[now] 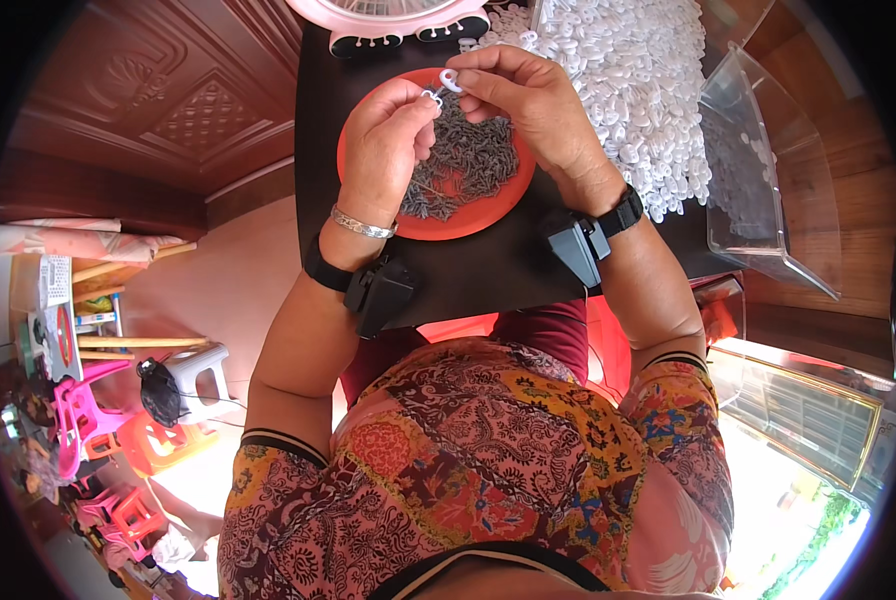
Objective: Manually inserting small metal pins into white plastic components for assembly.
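Left hand [388, 135]: grip pinched shut on a small metal pin [434, 95], held above the red plate [488, 210].
Right hand [528, 100]: fingertips closed on a white plastic ring [450, 80], touching the pin's tip.
Red plate: on the dark desk [488, 270], filled with grey pins [473, 160].
White pile [638, 80]: loose white rings, right of the plate.
Clear box [768, 190]: at the desk's right edge.
Pink fan base [408, 20]: behind the plate.
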